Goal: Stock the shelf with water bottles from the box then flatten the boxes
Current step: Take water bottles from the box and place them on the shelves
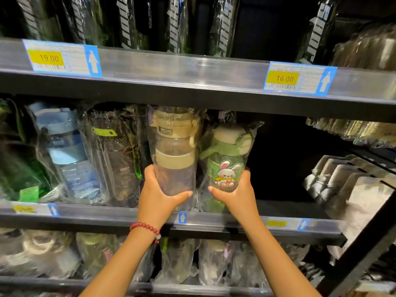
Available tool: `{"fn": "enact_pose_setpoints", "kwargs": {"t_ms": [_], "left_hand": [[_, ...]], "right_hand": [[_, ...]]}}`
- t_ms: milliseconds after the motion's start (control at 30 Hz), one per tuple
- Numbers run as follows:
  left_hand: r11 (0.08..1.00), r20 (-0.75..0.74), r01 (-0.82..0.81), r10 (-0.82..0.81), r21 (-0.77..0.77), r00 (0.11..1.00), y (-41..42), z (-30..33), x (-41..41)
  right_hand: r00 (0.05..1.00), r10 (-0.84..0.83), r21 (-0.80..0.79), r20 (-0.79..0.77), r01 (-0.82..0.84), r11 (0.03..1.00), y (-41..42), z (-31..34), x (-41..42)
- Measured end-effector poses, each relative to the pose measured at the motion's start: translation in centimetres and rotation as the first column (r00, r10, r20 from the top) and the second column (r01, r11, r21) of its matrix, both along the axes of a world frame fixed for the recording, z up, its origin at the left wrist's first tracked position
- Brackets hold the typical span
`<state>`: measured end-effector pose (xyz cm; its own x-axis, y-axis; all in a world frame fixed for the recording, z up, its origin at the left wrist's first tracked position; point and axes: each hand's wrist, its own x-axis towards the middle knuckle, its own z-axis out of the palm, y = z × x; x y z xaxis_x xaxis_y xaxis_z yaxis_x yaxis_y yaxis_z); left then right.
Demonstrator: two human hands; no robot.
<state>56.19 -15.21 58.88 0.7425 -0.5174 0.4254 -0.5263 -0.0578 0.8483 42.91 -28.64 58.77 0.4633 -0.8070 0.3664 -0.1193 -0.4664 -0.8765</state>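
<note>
While both hands are up at the middle shelf (214,217), I'm mid-stocking, two bottles at once. My left hand (159,196) is wrapped round the lower body of the beige-capped bottle (174,155), thumb across the front. My right hand (234,194) cups the base of the green rabbit bottle (226,159). Both bottles are upright, just beside each other, near the shelf's front edge, about mid-span; can't tell if the bases are fully seated.

Progress, my read: partway. Left part of this shelf is filled already: a blue bottle (64,151) and a dark one (116,155) stand there. Dark gap to the right of the rabbit bottle looks unfilled. No box in view, so I can't judge how many bottles remain; flattening not started as far as I can see.

Materials: every bottle sits in a crinkly clear plastic bag, glossy and likely slippery. Beige one is a tall, clear cylinder with a matte band. Green one is shorter and rounder, with a side handle and a raised rabbit sticker. Shelf lip is a clear plastic strip holding price tags (285,79).
</note>
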Motion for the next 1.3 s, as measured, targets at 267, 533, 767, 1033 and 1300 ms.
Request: {"fn": "enact_pose_setpoints", "kwargs": {"t_ms": [267,533,767,1033,1300], "left_hand": [[0.987,0.053,-0.152,0.149,0.054,0.987,-1.2,-0.2,-0.9],[0.992,0.088,-0.068,0.058,0.109,0.994,-0.4,-0.4,-0.5],[0.993,0.057,-0.046,0.039,0.111,0.998,3.4,0.3,-0.9],[0.894,0.415,-0.352,0.218,0.279,0.883,18.2,-1.4,-0.3],[0.535,0.473,-0.632,0.419,0.560,0.775,41.5,-8.7,-0.3]], "right_hand": [[0.994,0.108,0.082,-0.024,-0.106,0.991,-1.1,0.2,-0.9],[0.988,0.142,0.109,-0.063,-0.134,0.985,-1.1,0.2,-1.2],[0.985,-0.172,-0.043,0.034,0.173,0.984,1.8,1.2,-3.7],[0.998,-0.067,-0.430,0.001,0.061,0.901,15.7,-0.5,0.0],[0.708,0.444,-0.377,-0.549,-0.684,0.624,36.3,-8.1,9.6]]}}
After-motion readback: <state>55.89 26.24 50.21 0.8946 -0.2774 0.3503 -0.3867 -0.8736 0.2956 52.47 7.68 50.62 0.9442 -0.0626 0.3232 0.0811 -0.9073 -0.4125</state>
